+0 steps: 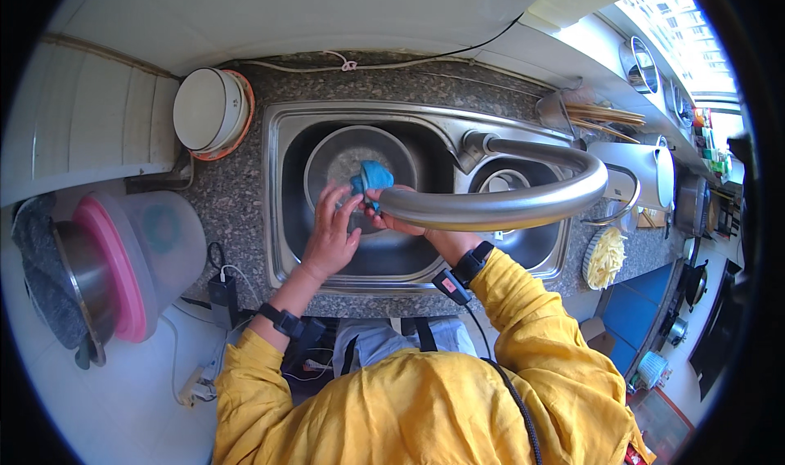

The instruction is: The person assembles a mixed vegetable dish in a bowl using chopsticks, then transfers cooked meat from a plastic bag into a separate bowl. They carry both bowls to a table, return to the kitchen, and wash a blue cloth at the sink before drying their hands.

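Observation:
A bunched blue cloth (375, 175) is gripped in my right hand (398, 222), over the left basin of the sink. The curved metal faucet spout (490, 210) passes in front of this hand and hides part of it. My left hand (334, 235) is just left of the cloth, its fingers spread and slightly blurred; no object shows in it. Under both hands, a round metal basin (328, 152) sits inside the left bowl of the stainless steel double sink (435, 244).
Stacked white bowls (205, 109) stand on the granite counter (227, 213) at left, near a plastic bucket (175, 238). A smaller bowl (506, 180) lies in the right sink bowl. Rightward are chopsticks (604, 114), a white pot (631, 170) and a dish of pale cut strips (607, 256).

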Tool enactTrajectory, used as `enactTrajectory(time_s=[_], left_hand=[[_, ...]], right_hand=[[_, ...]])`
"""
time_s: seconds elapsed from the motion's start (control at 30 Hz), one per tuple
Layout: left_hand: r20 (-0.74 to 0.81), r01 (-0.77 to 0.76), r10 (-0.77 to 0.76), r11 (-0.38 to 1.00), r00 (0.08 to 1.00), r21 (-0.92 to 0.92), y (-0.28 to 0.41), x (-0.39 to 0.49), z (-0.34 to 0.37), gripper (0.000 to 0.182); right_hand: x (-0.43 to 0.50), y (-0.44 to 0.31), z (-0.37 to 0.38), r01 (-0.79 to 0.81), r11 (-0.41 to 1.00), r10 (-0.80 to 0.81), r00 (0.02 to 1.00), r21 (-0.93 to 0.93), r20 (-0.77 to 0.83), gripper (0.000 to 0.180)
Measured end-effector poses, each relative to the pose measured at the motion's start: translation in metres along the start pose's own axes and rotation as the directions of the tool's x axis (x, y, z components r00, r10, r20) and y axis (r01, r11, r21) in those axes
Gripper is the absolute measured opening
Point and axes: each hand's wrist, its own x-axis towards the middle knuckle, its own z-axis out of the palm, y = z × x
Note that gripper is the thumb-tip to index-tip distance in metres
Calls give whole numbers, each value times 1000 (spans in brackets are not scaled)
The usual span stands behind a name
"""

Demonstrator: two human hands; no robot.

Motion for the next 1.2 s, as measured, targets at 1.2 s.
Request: enactTrajectory(time_s=[1.2], left_hand=[[42, -252, 249, 942, 968, 222, -14, 4, 12, 81]], right_hand=[[-24, -21, 28, -487, 754, 531, 847, -441, -29, 28]])
